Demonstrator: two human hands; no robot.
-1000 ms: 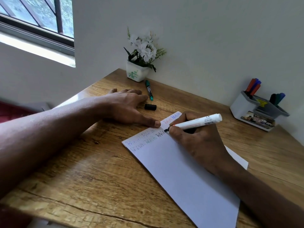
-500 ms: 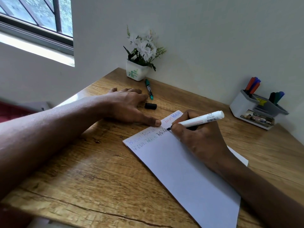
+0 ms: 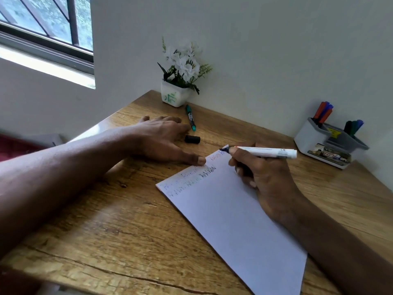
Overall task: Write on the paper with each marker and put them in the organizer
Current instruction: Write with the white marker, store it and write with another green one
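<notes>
A white sheet of paper (image 3: 229, 211) lies slanted on the wooden desk (image 3: 119, 226), with coloured words written near its far end. My right hand (image 3: 261, 175) holds an uncapped white marker (image 3: 265, 151) with a black tip, lifted off the paper and level. My left hand (image 3: 163, 139) lies flat on the desk, its thumb pressing the paper's far edge. A loose black cap (image 3: 192, 139) rests beside my left fingers. A capped green marker (image 3: 190, 120) lies behind it. The grey and white organizer (image 3: 314, 137) at the far right holds several markers.
A white pot of white flowers (image 3: 176, 90) stands against the wall at the desk's far corner. A window is at the upper left. The desk's left and near edges drop off close to my left forearm.
My right hand has raised the marker from the writing line, moving its tip up and to the right. A black word now shows on the paper. My left hand has stayed put.
</notes>
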